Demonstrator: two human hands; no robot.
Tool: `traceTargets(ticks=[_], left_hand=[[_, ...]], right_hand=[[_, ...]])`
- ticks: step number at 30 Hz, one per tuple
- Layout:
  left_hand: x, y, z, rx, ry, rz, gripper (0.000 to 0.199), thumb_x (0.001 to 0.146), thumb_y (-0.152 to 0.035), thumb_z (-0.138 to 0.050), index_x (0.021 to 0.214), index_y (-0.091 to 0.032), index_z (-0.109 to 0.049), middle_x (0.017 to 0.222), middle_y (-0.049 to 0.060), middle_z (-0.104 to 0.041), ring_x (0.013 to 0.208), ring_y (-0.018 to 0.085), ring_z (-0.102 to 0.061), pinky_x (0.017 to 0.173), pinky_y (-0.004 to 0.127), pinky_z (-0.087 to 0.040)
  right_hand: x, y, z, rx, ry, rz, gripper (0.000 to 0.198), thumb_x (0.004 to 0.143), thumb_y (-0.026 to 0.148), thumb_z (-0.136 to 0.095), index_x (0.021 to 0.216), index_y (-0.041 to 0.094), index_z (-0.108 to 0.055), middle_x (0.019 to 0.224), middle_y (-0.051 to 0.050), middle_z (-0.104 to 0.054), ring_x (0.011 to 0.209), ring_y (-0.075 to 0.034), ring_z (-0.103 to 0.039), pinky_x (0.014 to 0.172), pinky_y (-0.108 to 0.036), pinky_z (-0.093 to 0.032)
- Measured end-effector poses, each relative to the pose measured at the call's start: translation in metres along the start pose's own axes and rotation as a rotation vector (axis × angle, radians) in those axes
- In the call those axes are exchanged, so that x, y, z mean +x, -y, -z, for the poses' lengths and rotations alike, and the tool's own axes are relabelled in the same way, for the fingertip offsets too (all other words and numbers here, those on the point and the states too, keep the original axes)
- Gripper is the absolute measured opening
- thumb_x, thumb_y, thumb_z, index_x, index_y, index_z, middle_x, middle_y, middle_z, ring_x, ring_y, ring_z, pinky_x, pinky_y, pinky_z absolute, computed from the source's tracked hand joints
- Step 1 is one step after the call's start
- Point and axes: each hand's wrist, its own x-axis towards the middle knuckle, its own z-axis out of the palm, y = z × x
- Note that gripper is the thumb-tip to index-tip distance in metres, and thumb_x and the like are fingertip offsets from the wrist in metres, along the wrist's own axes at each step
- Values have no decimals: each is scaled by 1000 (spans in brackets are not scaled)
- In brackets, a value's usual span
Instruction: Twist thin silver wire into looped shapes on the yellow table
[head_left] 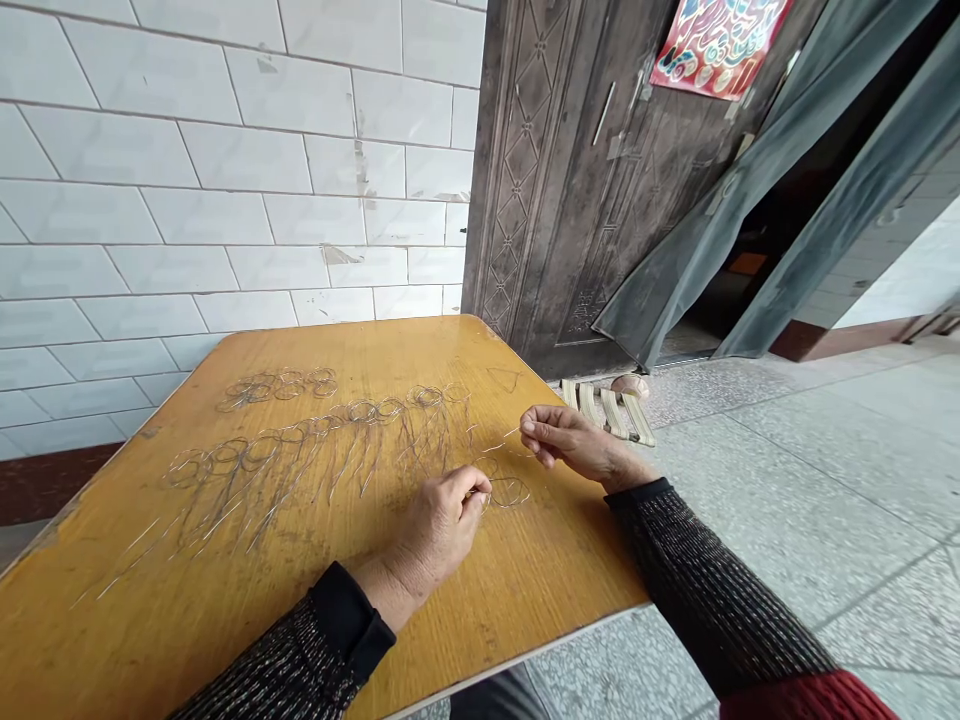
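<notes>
A table (225,620) is set against a tiled wall (225,150) at its far left side. Rows of wire loops (300,440) are laid across the table's middle, with a shorter row (277,385) behind them, nearer the wall. The left hand (442,525) is rested on the table near its front right part, with a wire ring (508,491) just to its right; the right hand (574,442) is held beyond the ring. A door (592,200) is found behind the table's far right corner, and a small slatted stool (609,410) lies on the floor (825,470) before it.
</notes>
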Motion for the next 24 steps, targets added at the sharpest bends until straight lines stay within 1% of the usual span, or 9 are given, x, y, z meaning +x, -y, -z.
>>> traceTargets(ticks=[3, 6, 11, 15, 17, 18, 20, 22, 24], left_hand=[[-1, 2, 0, 21, -6, -40, 16, 74, -5, -47, 73, -17, -57, 59, -3, -58, 49, 8, -47, 51, 19, -37], [-1, 3, 0, 37, -9, -73, 17, 74, -5, -46, 72, -17, -57, 62, -1, -59, 52, 9, -49, 52, 20, -37], [-1, 1, 3, 39, -6, -62, 16, 74, -5, -46, 72, -17, -56, 63, -1, -60, 52, 9, -49, 52, 20, -37], [-1, 0, 3, 44, 19, -54, 17, 73, -5, -47, 71, -18, -56, 66, -1, -62, 55, 10, -53, 54, 20, -39], [-2, -1, 3, 47, 31, -66, 17, 73, -5, -47, 72, -18, -57, 67, 0, -63, 57, 10, -54, 55, 21, -40], [-2, 0, 2, 51, 35, -72, 17, 73, -5, -47, 72, -18, -56, 67, 0, -63, 57, 11, -55, 56, 21, -40], [-2, 0, 2, 65, 44, -78, 17, 74, -4, -47, 73, -19, -56, 68, 0, -63, 57, 11, -55, 56, 21, -40], [-2, 1, 1, 82, 52, -83, 17, 74, -4, -47, 73, -19, -56, 68, -1, -63, 58, 11, -55, 56, 20, -39], [-2, 2, 1, 96, 60, -94, 18, 74, -4, -47, 73, -19, -56, 68, -1, -63, 59, 11, -56, 57, 20, -39]], right_hand=[[5, -6, 7, -50, -219, 2, 35, 71, 50, -58, 66, 18, -46, 59, 4, -50, 40, -4, -39, 39, -19, -31], [10, -15, 15, -214, -419, -24, 33, 72, 50, -53, 64, 19, -44, 57, 2, -52, 39, -6, -42, 39, -20, -33], [13, -24, 21, -467, -554, -51, 21, 71, 34, -55, 59, 20, -47, 52, 0, -52, 45, -11, -47, 43, -23, -33], [11, -20, 19, -653, -652, 23, 13, 74, 28, -54, 65, 19, -53, 68, -5, -57, 67, -17, -52, 57, -26, -35], [11, -16, 11, -741, -601, 99, 13, 78, 28, -51, 69, 19, -57, 74, -6, -59, 72, -18, -52, 63, -28, -37], [11, -15, 6, -784, -537, 148, 14, 79, 27, -50, 71, 19, -58, 75, -6, -60, 72, -18, -53, 65, -28, -38], [10, -12, -6, -836, -350, 245, 16, 82, 27, -49, 77, 19, -61, 79, -6, -61, 70, -16, -53, 66, -27, -39], [10, -10, -18, -848, -180, 271, 16, 83, 29, -50, 81, 19, -63, 82, -5, -60, 68, -15, -53, 64, -26, -40], [10, -10, -26, -889, -87, 252, 15, 81, 30, -55, 84, 19, -64, 84, -5, -59, 71, -15, -54, 66, -26, -40]])
